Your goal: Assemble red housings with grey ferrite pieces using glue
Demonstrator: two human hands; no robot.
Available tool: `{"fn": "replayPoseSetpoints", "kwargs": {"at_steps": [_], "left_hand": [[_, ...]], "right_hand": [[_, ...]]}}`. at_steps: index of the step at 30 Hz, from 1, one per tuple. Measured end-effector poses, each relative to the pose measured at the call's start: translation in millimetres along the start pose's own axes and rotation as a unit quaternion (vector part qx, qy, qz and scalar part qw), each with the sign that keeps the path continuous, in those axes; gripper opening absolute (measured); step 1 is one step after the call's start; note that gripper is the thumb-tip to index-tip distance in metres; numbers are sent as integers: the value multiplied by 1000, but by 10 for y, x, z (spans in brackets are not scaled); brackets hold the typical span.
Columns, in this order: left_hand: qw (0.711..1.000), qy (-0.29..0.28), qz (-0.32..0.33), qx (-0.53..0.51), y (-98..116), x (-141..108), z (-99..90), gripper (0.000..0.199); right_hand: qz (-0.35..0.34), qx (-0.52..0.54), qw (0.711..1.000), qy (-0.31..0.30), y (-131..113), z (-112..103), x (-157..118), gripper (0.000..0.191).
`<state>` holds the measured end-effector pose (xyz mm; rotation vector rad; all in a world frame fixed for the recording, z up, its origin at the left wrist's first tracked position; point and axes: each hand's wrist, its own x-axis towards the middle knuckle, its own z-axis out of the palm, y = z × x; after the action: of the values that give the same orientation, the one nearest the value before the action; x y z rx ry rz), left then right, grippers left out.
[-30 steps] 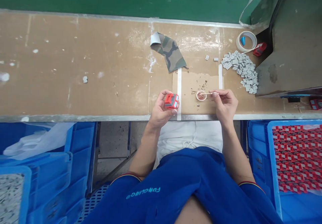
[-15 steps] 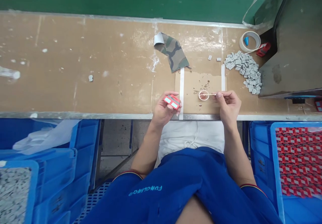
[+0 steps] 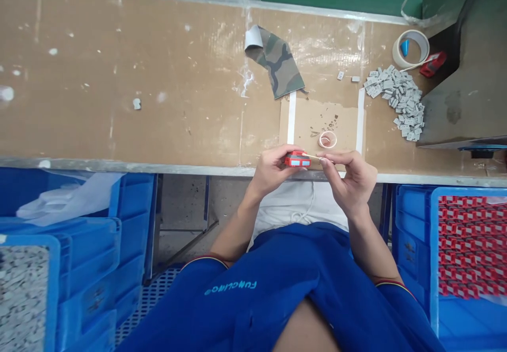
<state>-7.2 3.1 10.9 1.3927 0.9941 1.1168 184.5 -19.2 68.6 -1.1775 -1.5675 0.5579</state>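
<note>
Between the thumb and fingers of my left hand (image 3: 273, 168) is a small red toy vehicle (image 3: 295, 162) with pale blue windows, held just above the table's front edge. My right hand (image 3: 350, 178) pinches a thin pale stick (image 3: 312, 156), which looks like a cotton swab. Its far tip meets the top of the red toy, though I cannot tell if it presses on it. Just behind the fingers stands a small round cup (image 3: 328, 140) with a pinkish content. Dark specks (image 3: 330, 122) lie on the cardboard behind the cup.
A camouflage-patterned piece (image 3: 279, 64) lies behind the taped cardboard. At right are a pile of small grey pieces (image 3: 400, 98), a tape roll (image 3: 422, 39) and another red toy (image 3: 433, 64). Blue crates flank me; the right crate (image 3: 434, 246) holds rows of red toys.
My right hand has brought the stick from the cup leftward to the red toy. My left hand has moved right and turned the toy. The view has shifted slightly.
</note>
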Motion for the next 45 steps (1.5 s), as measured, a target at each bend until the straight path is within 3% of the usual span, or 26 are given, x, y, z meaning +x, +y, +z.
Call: {"fn": "replayPoseSetpoints", "kwargs": {"at_steps": [16,21,25,32,35,39,42,45], "left_hand": [[1000,-18,5,7,-31,13,-13,33],[999,-15,-25,-39,-19,4,-14,37],[997,-18,-32,-68,-27,-12,-23,36],[999,-19,2,-50,-27,-26,-84,38],[999,-17,30,-34,-56,-17,-131,42],[997,-29,37,-55,-87,-1,-158,49],[995,-36,16,-90,-74,3,-146,48],[993,-29,-1,-111,-54,-3,-135,42]], "right_hand": [[7,-16,1000,-25,25,60,1,11],[16,10,999,33,86,-71,-9,3],[38,-42,996,69,275,-172,74,12],[1,-103,995,-9,462,-76,125,13],[-7,-151,989,6,539,-252,148,26],[47,-301,948,88,799,-782,274,23],[76,-392,916,40,1026,-1091,450,26],[95,-477,872,-58,1151,-1170,641,29]]}}
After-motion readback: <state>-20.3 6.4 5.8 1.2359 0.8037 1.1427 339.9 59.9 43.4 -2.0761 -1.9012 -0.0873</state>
